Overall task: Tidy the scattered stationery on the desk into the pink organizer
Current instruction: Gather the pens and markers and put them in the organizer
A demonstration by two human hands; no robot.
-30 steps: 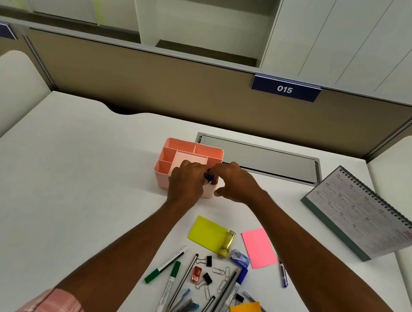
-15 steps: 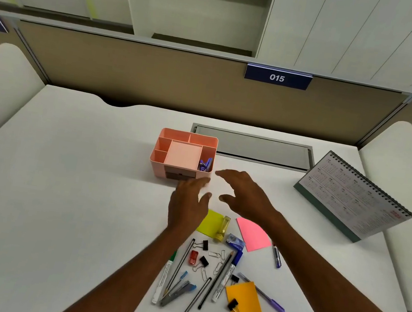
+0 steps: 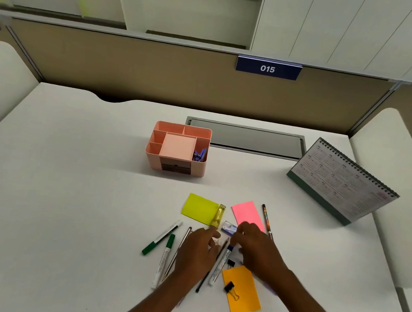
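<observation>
The pink organizer (image 3: 178, 149) stands mid-desk with a purple clip (image 3: 199, 154) in its right compartment. Nearer me lies scattered stationery: yellow note (image 3: 198, 207), yellow highlighter (image 3: 218, 216), pink note (image 3: 247, 212), orange note (image 3: 243, 292) with a black binder clip (image 3: 230, 288), two green markers (image 3: 164, 243), a blue-capped marker (image 3: 220, 265), a small blue box (image 3: 229, 227), a dark pen (image 3: 266, 218). My left hand (image 3: 197, 253) rests over the pens and paper clips, fingers curled down. My right hand (image 3: 256, 249) hovers beside it over the blue marker. Whether either holds something is hidden.
A desk calendar (image 3: 340, 181) stands at the right. A grey cable hatch (image 3: 250, 139) lies behind the organizer. A beige partition with a "015" sign (image 3: 268, 68) closes the back; padded side panels flank the desk.
Both hands left the organizer, where the purple clip now sits, and came back toward me, down onto the pile of pens and clips.
</observation>
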